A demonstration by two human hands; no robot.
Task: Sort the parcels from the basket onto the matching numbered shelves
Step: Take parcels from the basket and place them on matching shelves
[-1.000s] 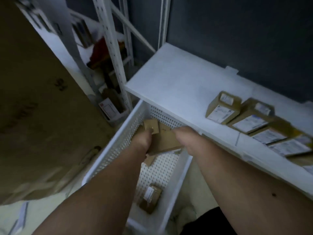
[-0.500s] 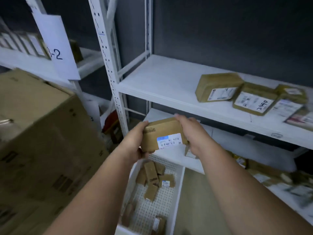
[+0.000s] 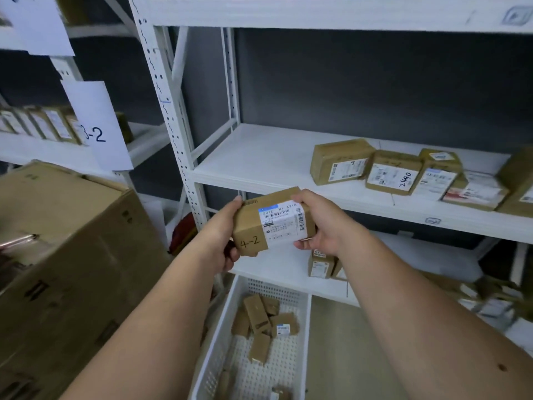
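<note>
Both hands hold a small brown parcel (image 3: 253, 226) in front of the white rack. It carries a white shipping label and the handwritten mark "4-2". My left hand (image 3: 223, 229) grips its left end, and my right hand (image 3: 320, 223) grips its right end. Below them the white perforated basket (image 3: 219, 336) stands on the floor with several small brown parcels (image 3: 259, 319) inside. The middle shelf (image 3: 259, 160) behind the held parcel carries several labelled parcels (image 3: 392, 171) on its right half.
A large cardboard box (image 3: 66, 255) stands close on the left. A paper sign reading "3-2" (image 3: 96, 125) hangs on the neighbouring rack, whose shelf holds a row of parcels (image 3: 40, 125). More parcels (image 3: 320, 264) lie on the lower shelf. A white upright (image 3: 170, 111) separates the racks.
Both hands lifted the parcel out of the basket and raised it to shelf height. It has turned, so the label and "4-2" mark face me. My view tilted upward.
</note>
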